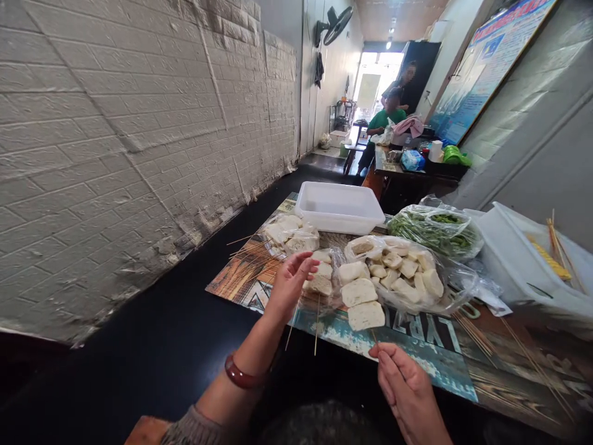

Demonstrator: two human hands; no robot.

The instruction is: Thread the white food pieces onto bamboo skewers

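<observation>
My right hand (407,386) pinches the bare lower end of a thin wooden skewer (375,337). Three pale, spongy slices (365,315) that look like tofu are threaded on it in a row. My left hand (293,281) is raised over the table with fingers loosely bent and apart, and I see nothing in it. Just beside it lie more skewered slices (319,284) on plastic film, their sticks jutting over the table's near edge. An open plastic bag of pale chunks (403,275) sits behind the right skewer. Another bag of pale pieces (291,233) stands beyond my left hand.
A white plastic tub (340,219) stands at the table's far end. Bagged leafy greens (433,228) and a white bin (519,247) holding sticks are on the right. Loose skewers (477,337) lie on the patterned tabletop (509,389). Two people (389,117) are in the background.
</observation>
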